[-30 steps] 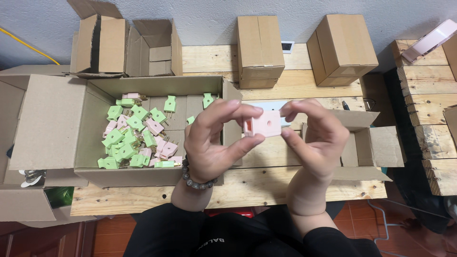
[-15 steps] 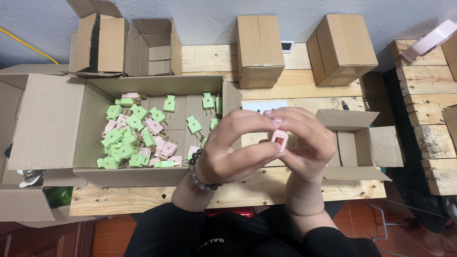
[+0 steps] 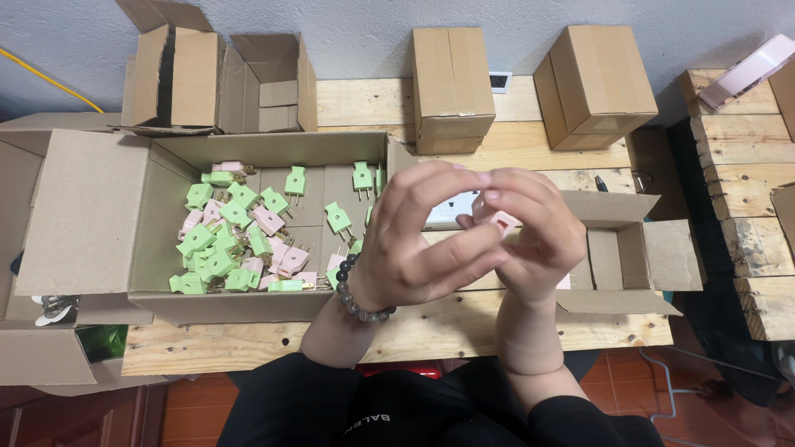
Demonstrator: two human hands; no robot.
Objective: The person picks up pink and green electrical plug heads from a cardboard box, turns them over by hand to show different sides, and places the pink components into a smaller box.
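A small pink plug [image 3: 499,220] sits pinched between both hands, held above the gap between two open boxes. Left hand [image 3: 414,240] curls over from the side, fingers clamped on it; right hand [image 3: 534,240] grips from below, fingers closed on it too. Looks like an assembly or check step; steady fingertip pressure comes next. Green and pink plugs [image 3: 240,240] fill the big cardboard box [image 3: 99,207] on the wooden worktop [image 3: 513,145].

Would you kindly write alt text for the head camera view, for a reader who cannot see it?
Seen from above, the left hand and right hand meet around a small pink plug over a wooden table. To the left, an open cardboard box holds loose green and pink plugs; four smaller boxes line the back.
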